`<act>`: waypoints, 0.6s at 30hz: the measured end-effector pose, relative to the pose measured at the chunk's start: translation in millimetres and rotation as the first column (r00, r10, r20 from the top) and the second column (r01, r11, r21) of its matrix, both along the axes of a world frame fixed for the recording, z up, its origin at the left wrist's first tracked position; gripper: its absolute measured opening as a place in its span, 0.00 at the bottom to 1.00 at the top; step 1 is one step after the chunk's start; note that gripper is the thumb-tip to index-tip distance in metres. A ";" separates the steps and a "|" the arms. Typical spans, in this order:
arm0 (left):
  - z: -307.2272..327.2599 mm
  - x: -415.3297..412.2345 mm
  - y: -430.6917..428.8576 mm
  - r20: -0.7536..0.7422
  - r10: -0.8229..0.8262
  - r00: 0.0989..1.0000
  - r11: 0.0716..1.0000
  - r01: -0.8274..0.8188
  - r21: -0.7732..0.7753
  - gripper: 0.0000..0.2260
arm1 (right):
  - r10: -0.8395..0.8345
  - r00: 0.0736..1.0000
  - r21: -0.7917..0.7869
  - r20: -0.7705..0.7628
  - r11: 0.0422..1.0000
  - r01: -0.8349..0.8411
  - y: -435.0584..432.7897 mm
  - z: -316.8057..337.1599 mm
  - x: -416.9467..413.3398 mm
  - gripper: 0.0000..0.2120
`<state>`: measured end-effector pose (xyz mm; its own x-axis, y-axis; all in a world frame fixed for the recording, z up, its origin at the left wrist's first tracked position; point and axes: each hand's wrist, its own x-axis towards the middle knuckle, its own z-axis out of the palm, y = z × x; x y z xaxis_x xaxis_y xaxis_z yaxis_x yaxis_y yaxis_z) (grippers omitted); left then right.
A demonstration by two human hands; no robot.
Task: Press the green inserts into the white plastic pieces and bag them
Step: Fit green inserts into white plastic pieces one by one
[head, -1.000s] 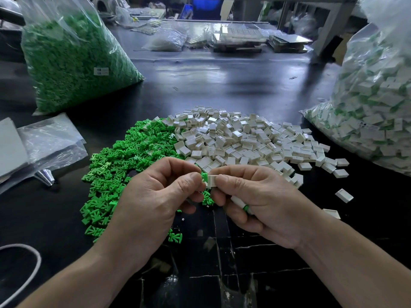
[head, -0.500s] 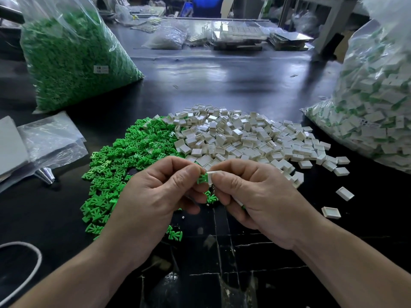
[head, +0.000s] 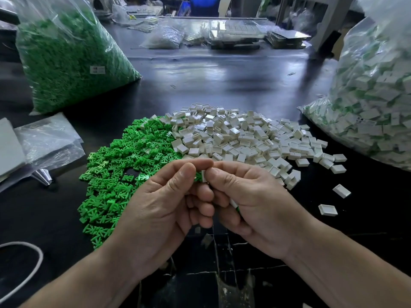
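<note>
Both hands meet above the near edge of the black worktable (head: 222,85), fingertips together. The left hand (head: 160,207) has its fingers curled, and its thumb and forefinger pinch a green insert (head: 196,177), of which only a sliver shows beside the thumb. The right hand (head: 255,207) is curled too, its thumb and forefinger pinching a white piece (head: 202,176) held edge-on and touching the insert; whether the insert is fully seated cannot be told. Lower in the right hand's curled fingers sits a second white piece with a green edge (head: 234,204), mostly hidden. Just beyond the hands, a heap of loose green inserts (head: 115,174) spreads to the left and meets a heap of white plastic pieces (head: 244,141) to the right, with a couple of stray white pieces (head: 341,190) lying apart on the right. A large clear bag of green inserts (head: 66,58) stands at far left, and a clear bag of white-and-green assembled pieces (head: 373,103) leans at far right. Flat empty plastic bags (head: 46,138) lie at the left edge, and a white cord (head: 33,270) loops at lower left.
</note>
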<state>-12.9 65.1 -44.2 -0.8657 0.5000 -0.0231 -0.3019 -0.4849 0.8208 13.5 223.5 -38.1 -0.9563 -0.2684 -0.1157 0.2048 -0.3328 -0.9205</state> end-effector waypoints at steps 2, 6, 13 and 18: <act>-0.6 0.2 0.4 0.001 0.019 1.000 1.000 -0.019 0.003 0.12 | -0.010 1.000 -0.009 0.012 1.000 0.010 -2.2 -0.1 0.6 0.08; -3.7 1.1 -1.1 -0.028 0.019 0.999 0.999 -0.018 0.033 0.11 | -0.003 1.000 -0.031 0.025 1.000 0.003 -5.5 0.8 1.5 0.11; -6.4 -0.2 -1.2 -0.089 -0.019 0.996 0.997 0.026 0.077 0.14 | -0.020 0.998 -0.014 -0.052 1.000 0.019 -8.2 3.1 5.7 0.10; -6.3 -1.5 -2.1 -0.073 -0.034 0.997 0.997 0.038 0.064 0.12 | -0.019 0.999 -0.010 -0.028 1.000 0.019 -7.7 1.3 5.3 0.10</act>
